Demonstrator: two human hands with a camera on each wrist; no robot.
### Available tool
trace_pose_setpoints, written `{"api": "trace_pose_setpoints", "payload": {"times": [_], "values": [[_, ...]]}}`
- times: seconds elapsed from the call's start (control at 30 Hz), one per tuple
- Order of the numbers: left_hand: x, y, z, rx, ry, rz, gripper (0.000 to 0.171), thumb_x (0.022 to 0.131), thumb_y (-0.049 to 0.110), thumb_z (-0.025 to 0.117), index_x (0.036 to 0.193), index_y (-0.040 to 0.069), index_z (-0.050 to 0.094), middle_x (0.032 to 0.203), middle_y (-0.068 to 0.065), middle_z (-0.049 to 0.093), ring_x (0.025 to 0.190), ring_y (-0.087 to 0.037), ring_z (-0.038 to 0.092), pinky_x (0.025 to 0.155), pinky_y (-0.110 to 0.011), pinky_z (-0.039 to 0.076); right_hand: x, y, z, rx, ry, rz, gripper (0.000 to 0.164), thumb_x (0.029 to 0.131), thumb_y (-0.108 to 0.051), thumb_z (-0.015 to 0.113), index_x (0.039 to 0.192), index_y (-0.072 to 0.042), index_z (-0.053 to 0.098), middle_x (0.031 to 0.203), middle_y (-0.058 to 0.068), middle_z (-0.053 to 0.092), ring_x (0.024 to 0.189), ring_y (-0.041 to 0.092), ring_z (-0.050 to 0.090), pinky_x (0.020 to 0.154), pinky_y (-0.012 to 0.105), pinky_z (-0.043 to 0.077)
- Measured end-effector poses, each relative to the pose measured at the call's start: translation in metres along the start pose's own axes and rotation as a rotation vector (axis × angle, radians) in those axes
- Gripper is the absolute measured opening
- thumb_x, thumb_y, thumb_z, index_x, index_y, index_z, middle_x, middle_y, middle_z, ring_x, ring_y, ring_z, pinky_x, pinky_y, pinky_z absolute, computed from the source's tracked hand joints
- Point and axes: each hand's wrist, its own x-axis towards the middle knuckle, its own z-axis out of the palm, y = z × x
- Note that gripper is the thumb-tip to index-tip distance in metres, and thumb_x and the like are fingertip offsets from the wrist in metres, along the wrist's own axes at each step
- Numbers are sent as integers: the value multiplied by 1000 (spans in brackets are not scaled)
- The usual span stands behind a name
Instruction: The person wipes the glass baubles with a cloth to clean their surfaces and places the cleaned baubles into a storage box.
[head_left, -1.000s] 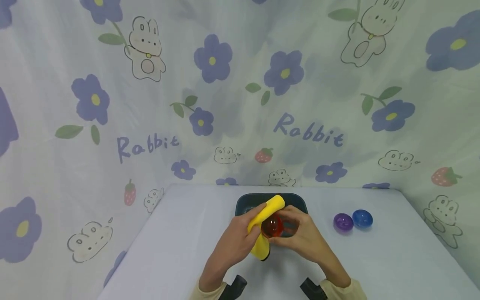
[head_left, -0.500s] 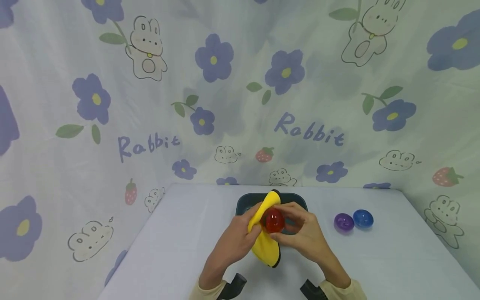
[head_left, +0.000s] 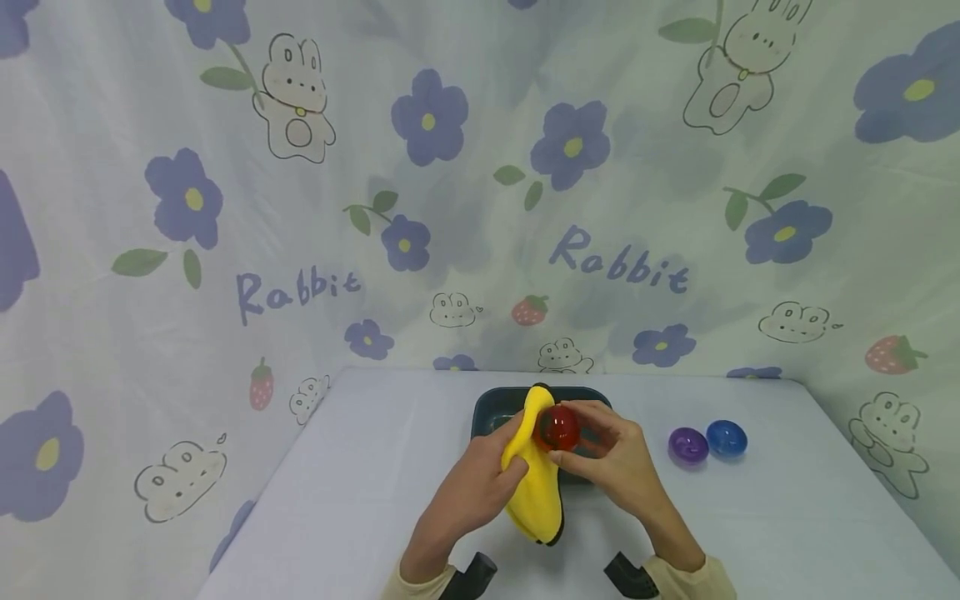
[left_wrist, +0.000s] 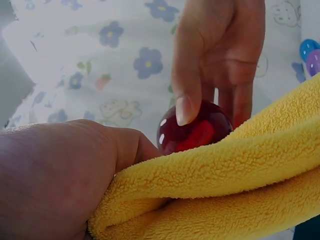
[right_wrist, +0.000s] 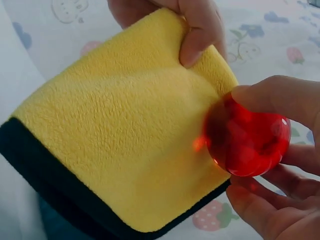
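A folded yellow cloth with a dark edge hangs from my left hand, which pinches it between thumb and fingers. My right hand holds a clear red ball by thumb and fingertips, right beside the cloth. In the right wrist view the red ball overlaps the cloth's edge, and the cloth spreads out flat to its left. From the left wrist, the ball shows behind the cloth's fold.
A dark green tray stands on the white table behind the hands, partly hidden by them. Off to the right lie a purple ball and a blue ball, side by side. A patterned curtain rises behind the table.
The cloth has turned in my left hand and now hangs lower and wider. My right hand has moved the red ball slightly up and to the right.
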Motion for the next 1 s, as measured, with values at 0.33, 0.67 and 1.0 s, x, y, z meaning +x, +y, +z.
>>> {"api": "trace_pose_setpoints", "payload": {"times": [0.33, 0.67, 1.0], "values": [[-1, 3, 1, 29, 46, 9, 62, 97, 11, 52, 158, 8, 41, 106, -7, 69, 73, -8, 58, 68, -20, 52, 2, 5, -7, -33, -60, 89, 63, 80, -13, 86, 139, -4, 64, 138, 17, 66, 121, 24, 69, 95, 32, 58], [0, 3, 5, 84, 131, 71, 59, 97, 9, 51, 155, 12, 48, 124, -9, 72, 85, -9, 60, 79, -23, 55, 2, 5, -5, -88, -98, 147, 64, 77, -20, 90, 136, -11, 67, 131, 11, 69, 119, 31, 70, 91, 32, 60], [3, -3, 4, 85, 135, 110, 54, 96, 8, 51, 150, 11, 54, 125, -7, 70, 91, -14, 60, 83, -26, 56, -4, 0, 6, -128, -160, 87, 62, 77, -17, 90, 135, -14, 67, 127, 7, 67, 114, 31, 69, 86, 31, 62]]}}
